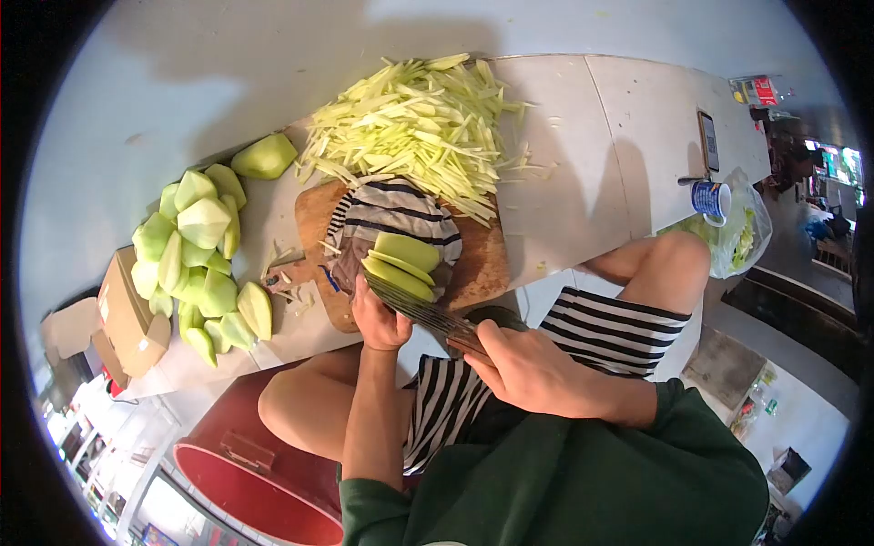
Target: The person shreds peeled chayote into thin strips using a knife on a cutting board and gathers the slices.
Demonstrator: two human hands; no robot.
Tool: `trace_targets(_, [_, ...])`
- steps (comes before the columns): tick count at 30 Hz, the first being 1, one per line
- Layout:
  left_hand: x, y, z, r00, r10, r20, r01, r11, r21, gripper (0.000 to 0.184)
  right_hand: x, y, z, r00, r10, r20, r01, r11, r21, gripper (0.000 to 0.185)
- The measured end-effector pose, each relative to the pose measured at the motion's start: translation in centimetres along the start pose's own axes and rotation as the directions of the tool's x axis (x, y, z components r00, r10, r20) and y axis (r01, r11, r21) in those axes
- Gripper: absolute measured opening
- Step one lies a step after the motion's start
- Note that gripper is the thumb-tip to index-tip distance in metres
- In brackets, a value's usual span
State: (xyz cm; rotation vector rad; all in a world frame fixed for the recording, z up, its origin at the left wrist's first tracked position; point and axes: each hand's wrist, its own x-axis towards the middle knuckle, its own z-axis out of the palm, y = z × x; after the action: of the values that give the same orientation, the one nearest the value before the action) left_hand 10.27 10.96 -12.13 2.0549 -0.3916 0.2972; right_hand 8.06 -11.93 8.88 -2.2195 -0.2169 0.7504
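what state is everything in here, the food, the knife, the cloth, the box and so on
pale green fruit: peeled, piled
green strips: cut thin, heaped
green slices: cut thick, on the cloth
striped cloth: rumpled, on the board
cutting board: partly covered
knife: gripped in right hand
cardboard box: open
red bin: uncovered

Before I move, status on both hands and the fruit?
Right hand gripping knife. Left hand against green slices. Slices on striped cloth, over board. Shredded pile crowding board's far edge.
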Motion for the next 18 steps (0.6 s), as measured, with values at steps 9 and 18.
trace_targets(9, [1.6,1.6,-0.3,1.0,0.006,-0.016,-0.007,1.0,-0.027,0.046,2.0,1.6,1.5,1.0,0.004,-0.008,-0.004,0.999,0.036,0.027])
trace_targets(18, [1.7,1.5,-0.1,1.0,0.012,-0.014,-0.012,1.0,0.003,0.044,4.9,4.3,4.3,0.991,-0.048,-0.122,0.055,0.997,0.055,0.026])
